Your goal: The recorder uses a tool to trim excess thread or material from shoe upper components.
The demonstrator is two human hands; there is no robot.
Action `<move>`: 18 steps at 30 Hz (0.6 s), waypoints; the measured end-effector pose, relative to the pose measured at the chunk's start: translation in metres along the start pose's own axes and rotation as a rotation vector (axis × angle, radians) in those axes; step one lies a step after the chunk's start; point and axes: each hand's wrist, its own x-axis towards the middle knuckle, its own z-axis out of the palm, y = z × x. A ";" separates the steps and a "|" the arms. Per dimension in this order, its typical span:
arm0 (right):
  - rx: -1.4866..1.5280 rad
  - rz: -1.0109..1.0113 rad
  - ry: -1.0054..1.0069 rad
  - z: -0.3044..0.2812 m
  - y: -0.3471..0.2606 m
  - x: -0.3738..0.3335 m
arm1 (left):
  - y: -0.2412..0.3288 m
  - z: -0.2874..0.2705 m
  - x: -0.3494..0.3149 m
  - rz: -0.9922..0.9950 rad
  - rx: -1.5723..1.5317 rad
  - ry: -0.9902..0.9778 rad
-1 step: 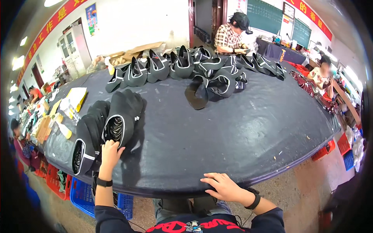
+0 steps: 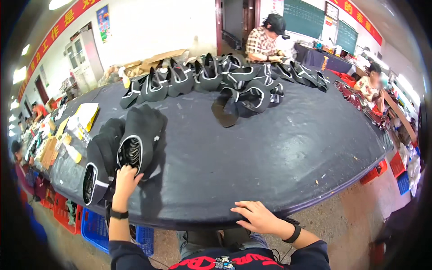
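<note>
At the left of the table, two long rows of nested black shoe uppers with pale edging lie side by side. My left hand [image 2: 127, 181] has its fingers curled over the near rim of the right-hand row of shoe uppers [image 2: 143, 123], pinching the end one; the fingertips are partly hidden inside the opening. Beside my left hand, the other row of shoe uppers [image 2: 104, 146] shows its oval opening towards me. My right hand [image 2: 256, 218] rests at the table's near edge with fingers apart and holds nothing.
Across the back of the dark-covered table [image 2: 252, 166] stand several more black shoe uppers [image 2: 180, 78]. A brown-lined piece [image 2: 225, 112] lies in front of them. A bottle [image 2: 73, 153] and a yellow packet [image 2: 91, 114] are far left. A blue crate [image 2: 95, 229] sits below. A person [image 2: 263, 42] works opposite.
Hardly anything differs: the whole view has shifted slightly, and my left hand keeps its grip on the shoe upper's rim. My right hand stays at the table edge.
</note>
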 end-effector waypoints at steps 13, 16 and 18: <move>-0.100 0.047 0.049 0.026 0.007 -0.006 | -0.021 0.069 -0.008 -0.379 -0.493 0.290; -0.097 0.057 0.075 0.029 0.008 -0.007 | -0.023 0.074 0.009 -0.380 -0.526 0.332; -0.043 0.013 0.077 0.033 0.009 -0.006 | -0.050 0.099 0.017 -0.382 -0.459 0.369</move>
